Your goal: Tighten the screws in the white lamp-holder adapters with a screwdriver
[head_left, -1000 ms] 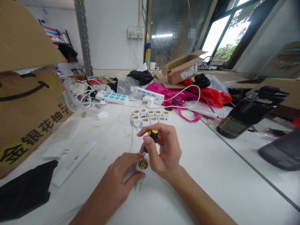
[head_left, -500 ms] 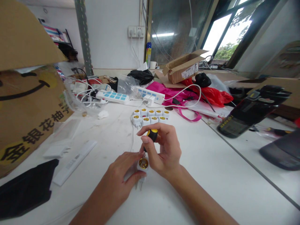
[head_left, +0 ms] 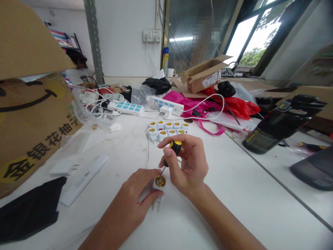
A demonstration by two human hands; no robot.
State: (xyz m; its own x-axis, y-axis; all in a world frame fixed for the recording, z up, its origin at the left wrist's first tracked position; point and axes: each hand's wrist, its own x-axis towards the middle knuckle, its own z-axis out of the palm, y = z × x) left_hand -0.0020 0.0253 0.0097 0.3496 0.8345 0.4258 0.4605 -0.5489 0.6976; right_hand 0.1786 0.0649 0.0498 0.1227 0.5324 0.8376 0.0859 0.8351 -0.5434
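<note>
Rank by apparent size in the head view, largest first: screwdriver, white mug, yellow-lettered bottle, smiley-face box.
1. Smiley-face box
2. Yellow-lettered bottle
3. Screwdriver, partly hidden
4. White mug

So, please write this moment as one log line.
left hand: holds socket | right hand: holds screwdriver | screwdriver: slants into socket | beyond: other sockets, two rows

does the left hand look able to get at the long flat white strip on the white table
Probably yes, after letting go: the left hand holds a white socket with a gold-coloured interior, but nothing visible blocks its way to the long flat white strip.
</note>
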